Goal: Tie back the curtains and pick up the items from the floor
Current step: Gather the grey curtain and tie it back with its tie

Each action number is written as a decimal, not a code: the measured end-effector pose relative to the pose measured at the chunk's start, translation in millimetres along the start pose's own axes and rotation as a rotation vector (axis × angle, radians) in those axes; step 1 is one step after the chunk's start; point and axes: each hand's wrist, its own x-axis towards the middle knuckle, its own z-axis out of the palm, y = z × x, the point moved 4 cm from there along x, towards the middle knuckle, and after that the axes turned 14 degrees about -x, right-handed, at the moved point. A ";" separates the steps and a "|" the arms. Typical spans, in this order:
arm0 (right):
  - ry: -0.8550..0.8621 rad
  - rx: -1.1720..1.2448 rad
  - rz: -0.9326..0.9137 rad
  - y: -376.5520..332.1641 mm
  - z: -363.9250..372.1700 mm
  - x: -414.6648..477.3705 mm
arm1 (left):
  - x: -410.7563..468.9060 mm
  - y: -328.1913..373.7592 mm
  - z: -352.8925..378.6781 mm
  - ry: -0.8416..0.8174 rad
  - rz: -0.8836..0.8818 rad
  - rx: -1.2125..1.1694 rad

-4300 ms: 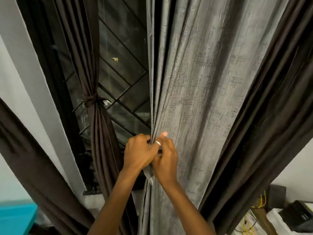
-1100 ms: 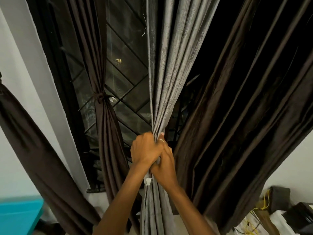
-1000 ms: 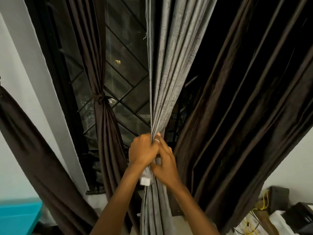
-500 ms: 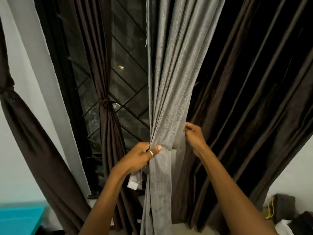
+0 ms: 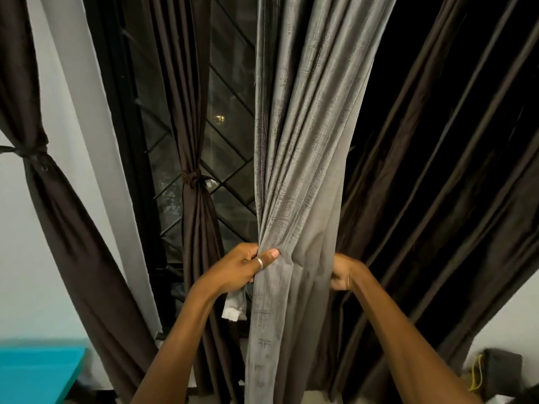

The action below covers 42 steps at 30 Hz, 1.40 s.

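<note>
Grey curtain point(image 5: 300, 170) pinched in left hand point(image 5: 239, 268); right hand point(image 5: 342, 272) grips edge.

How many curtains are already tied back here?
2: the far-left brown curtain against the wall, and the middle brown curtain before the window grille. The grey curtain is only gripped by the left hand and right hand; others may be off-frame.

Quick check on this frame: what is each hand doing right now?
Left hand: grips the grey curtain at its left edge, thumb on the front.
Right hand: grips the same curtain's right edge; fingertips hidden behind the fabric.
</note>
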 end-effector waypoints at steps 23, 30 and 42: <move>0.149 -0.768 -0.249 -38.1 -22.0 -34.1 | 21.6 -5.8 13.8 0.338 0.196 0.303; 0.279 -0.521 -0.099 -24.7 -41.2 -37.8 | 22.1 -4.9 22.1 0.506 0.235 0.386; 0.613 0.670 -0.232 -2.0 73.1 -49.4 | 20.9 -3.1 39.9 0.674 0.131 0.414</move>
